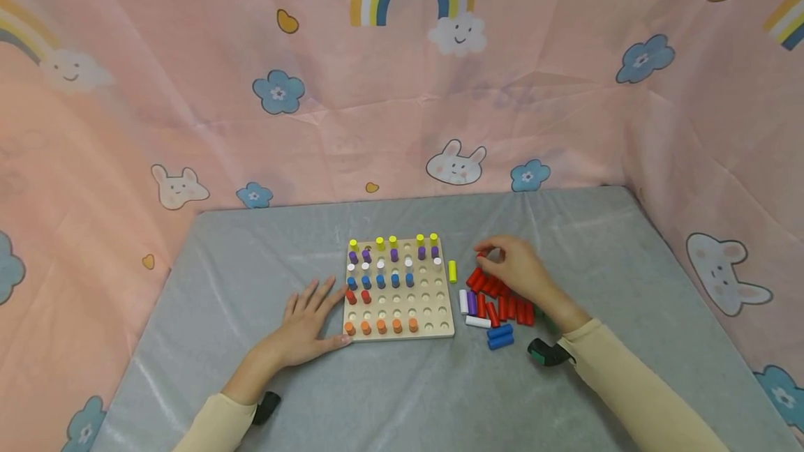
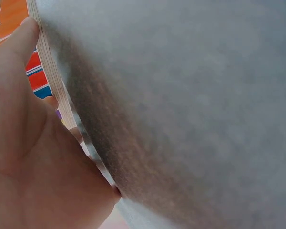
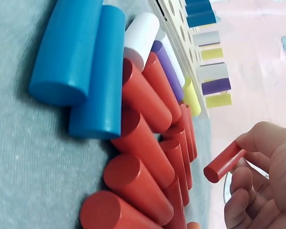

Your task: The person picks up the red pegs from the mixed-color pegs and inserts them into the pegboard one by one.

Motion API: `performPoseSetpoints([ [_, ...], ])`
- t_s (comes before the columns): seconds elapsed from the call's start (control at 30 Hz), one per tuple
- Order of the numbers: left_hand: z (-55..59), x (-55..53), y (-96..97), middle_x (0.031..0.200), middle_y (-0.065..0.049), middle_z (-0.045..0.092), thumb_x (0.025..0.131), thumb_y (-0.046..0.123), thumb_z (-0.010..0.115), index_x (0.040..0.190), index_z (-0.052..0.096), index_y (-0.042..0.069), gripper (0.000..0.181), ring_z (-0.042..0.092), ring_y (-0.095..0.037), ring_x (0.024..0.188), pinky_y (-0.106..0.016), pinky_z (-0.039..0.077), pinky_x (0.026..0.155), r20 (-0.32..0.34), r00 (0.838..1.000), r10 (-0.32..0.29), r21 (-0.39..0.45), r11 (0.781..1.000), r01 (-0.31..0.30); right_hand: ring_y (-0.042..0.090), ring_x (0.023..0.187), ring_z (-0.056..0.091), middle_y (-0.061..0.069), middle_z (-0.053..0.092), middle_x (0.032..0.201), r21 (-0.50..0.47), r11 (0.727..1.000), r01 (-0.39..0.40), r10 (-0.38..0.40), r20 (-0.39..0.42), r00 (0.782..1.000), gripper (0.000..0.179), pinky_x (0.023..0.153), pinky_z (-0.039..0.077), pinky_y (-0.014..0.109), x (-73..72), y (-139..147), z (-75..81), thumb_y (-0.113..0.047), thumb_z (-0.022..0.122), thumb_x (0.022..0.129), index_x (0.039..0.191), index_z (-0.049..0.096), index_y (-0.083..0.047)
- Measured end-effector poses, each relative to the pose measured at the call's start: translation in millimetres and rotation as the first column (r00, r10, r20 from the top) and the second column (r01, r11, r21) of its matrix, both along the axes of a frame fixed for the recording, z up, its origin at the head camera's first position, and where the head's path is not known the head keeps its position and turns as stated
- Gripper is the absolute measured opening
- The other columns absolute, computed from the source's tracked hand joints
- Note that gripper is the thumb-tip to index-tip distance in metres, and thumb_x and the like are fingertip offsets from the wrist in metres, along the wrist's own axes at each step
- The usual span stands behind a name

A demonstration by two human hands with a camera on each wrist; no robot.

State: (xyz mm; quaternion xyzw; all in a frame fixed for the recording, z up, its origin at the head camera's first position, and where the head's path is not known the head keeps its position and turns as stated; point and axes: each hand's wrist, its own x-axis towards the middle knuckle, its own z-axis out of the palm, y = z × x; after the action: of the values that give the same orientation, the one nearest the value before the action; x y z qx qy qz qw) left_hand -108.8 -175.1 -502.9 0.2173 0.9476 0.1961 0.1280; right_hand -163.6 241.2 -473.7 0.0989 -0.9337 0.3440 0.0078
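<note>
A wooden pegboard (image 1: 436, 309) stands in the middle of the grey table, with rows of yellow, purple, white, blue, red and orange pegs in its holes. My left hand (image 1: 306, 326) lies at its left side, fingers spread, the thumb touching the near left corner. In the left wrist view the thumb (image 2: 26, 36) rests against the board's edge. My right hand (image 1: 518, 267) is above the far end of the loose pegs, right of the board. Between thumb and fingers it pinches a red peg (image 3: 224, 162), clear of the pile.
Loose red pegs (image 1: 502, 309) lie in a cluster right of the board. Beside them are white pegs (image 1: 478, 322), a purple peg (image 1: 472, 302), two blue pegs (image 1: 500, 342) and a yellow peg (image 1: 452, 271). A pink patterned cloth (image 1: 364, 138) hangs behind the table.
</note>
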Motion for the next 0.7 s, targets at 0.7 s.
performPoseSetpoints([
  [0.7,10.0,0.1,2.9,0.169,-0.01,0.011,0.089,0.062,0.061,0.159,0.023,0.023,0.089,0.006,-0.041,0.155,-0.071,0.006,0.116,0.043,0.999,0.001,-0.04,0.999,0.001,0.014,0.063,0.046,0.004,0.067,0.097,-0.025,0.998,-0.058,0.057,-0.055,0.997,0.021,0.056,0.039,0.021,1.9,-17,2.0,-0.015,0.074,0.088,0.108,0.075,-0.01],
])
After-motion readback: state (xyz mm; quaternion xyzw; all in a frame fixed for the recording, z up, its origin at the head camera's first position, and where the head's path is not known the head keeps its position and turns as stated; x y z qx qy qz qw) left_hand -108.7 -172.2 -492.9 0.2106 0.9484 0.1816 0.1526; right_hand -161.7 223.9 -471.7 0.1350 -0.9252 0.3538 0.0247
